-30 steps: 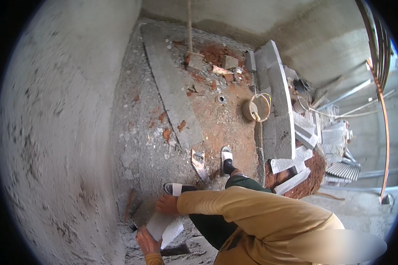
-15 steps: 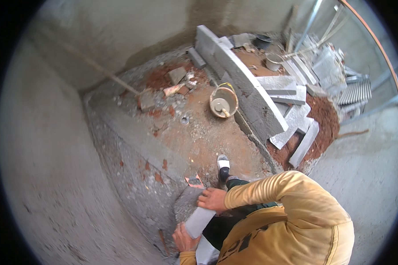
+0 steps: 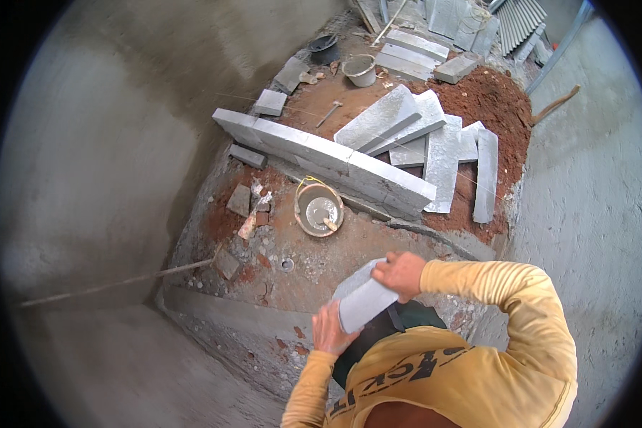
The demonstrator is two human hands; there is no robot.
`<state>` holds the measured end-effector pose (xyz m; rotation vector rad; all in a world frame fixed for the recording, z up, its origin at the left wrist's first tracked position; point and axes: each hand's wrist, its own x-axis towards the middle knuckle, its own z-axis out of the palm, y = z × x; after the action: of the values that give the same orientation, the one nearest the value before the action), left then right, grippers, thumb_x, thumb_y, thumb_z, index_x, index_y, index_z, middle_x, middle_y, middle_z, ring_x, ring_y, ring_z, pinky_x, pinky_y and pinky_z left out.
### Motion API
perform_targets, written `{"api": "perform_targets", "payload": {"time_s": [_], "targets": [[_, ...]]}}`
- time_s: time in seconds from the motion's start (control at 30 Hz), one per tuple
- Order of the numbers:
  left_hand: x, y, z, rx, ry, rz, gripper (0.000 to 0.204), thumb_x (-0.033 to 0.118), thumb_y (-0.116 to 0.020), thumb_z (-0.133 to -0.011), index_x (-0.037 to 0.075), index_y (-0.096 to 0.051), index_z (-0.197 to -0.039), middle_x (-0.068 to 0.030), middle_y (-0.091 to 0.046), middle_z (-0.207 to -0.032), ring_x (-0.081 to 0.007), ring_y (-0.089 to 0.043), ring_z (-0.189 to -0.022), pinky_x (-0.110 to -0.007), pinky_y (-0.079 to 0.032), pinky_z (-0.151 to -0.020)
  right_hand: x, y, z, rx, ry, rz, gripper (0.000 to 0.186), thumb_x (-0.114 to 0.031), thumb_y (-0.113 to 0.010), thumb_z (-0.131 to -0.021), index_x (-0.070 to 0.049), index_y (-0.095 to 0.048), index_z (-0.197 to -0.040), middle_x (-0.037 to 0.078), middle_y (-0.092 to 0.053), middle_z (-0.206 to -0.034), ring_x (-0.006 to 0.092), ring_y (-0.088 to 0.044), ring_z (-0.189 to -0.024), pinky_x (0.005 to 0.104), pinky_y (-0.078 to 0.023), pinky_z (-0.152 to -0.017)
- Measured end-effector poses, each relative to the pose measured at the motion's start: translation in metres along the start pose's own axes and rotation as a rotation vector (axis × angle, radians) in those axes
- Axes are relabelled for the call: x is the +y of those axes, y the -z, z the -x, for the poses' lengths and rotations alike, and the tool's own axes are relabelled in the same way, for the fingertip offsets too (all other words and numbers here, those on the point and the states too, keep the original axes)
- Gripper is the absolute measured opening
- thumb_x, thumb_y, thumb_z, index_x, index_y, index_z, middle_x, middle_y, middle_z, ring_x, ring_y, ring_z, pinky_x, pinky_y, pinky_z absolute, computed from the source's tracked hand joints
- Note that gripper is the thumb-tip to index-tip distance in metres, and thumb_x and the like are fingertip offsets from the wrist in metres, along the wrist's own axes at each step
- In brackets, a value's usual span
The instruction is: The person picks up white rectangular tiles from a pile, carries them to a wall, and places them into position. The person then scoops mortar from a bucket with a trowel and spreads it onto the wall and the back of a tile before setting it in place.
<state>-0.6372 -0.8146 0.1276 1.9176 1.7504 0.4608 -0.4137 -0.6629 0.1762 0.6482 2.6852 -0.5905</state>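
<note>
A pale grey concrete block (image 3: 366,305) is held up in front of my body, tilted, its long top face toward me. My left hand (image 3: 331,331) grips its near left end, and my right hand (image 3: 401,275) closes over the far right end. Some fingers are hidden behind the block. Beyond it stands a bucket (image 3: 299,207) with a yellow handle, holding grey mortar and a tool whose light handle shows. Behind the bucket runs a low wall (image 3: 321,151) of similar blocks.
Loose blocks (image 3: 444,164) lie piled past the wall beside red soil (image 3: 488,100). Two more buckets stand farther back, one pale (image 3: 359,70), one black (image 3: 324,48). A hammer (image 3: 329,114) lies on the ground. Rubble (image 3: 248,207) and a pole (image 3: 121,283) are at left.
The block has come up off the ground in both hands, moving away from the lower left. My view has turned right, toward the low wall and the block pile.
</note>
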Motion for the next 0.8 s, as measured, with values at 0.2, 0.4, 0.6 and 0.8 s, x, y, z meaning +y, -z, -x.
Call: {"api": "perform_targets", "payload": {"time_s": [0.2, 0.4, 0.6, 0.8], "targets": [[0.035, 0.092, -0.165, -0.081, -0.363, 0.023, 0.098, 0.039, -0.086, -0.055, 0.003, -0.04, -0.134, -0.0144, -0.053, -0.11, -0.0305, -0.052, -0.099, -0.041, -0.039, -0.082, 0.07, 0.125, 0.025, 0.052, -0.176, 0.133, 0.06, -0.032, -0.08, -0.055, -0.001, -0.05, -0.097, 0.014, -0.059, -0.081, 0.028, -0.064, -0.074, 0.0371, -0.055, -0.058], [0.087, 0.206, -0.329, 0.029, -0.858, 0.19, 0.101, 0.045, -0.078, -0.056, 0.003, -0.036, -0.138, -0.0151, -0.053, -0.103, -0.0295, -0.055, -0.095, -0.042, -0.04, -0.082, 0.097, 0.291, 0.066, 0.128, -0.435, 0.095, 0.066, -0.032, -0.082, -0.049, -0.001, -0.054, -0.1, 0.015, -0.061, -0.079, 0.0315, -0.065, -0.071, 0.0391, -0.054, -0.066], [0.147, 0.356, -0.498, -0.375, -0.92, 0.493, 0.1, 0.025, -0.085, -0.06, -0.001, -0.033, -0.141, -0.021, -0.055, -0.123, -0.0276, -0.055, -0.112, -0.036, -0.043, -0.098, 0.151, 0.448, 0.055, 0.261, -0.629, 0.26, 0.083, -0.031, -0.085, -0.05, 0.005, -0.052, -0.117, 0.017, -0.064, -0.095, 0.0279, -0.064, -0.086, 0.0369, -0.053, -0.08], [0.131, 0.401, -0.603, -0.03, -0.82, 0.212, 0.107, 0.024, -0.085, -0.064, 0.002, -0.021, -0.147, -0.0267, -0.049, -0.13, -0.0321, -0.051, -0.119, -0.037, -0.039, -0.103, 0.262, 0.555, -0.03, 0.279, -0.583, 0.051, 0.076, -0.028, -0.087, -0.059, 0.005, -0.053, -0.118, 0.015, -0.066, -0.104, 0.0231, -0.062, -0.096, 0.0349, -0.05, -0.085]]}}
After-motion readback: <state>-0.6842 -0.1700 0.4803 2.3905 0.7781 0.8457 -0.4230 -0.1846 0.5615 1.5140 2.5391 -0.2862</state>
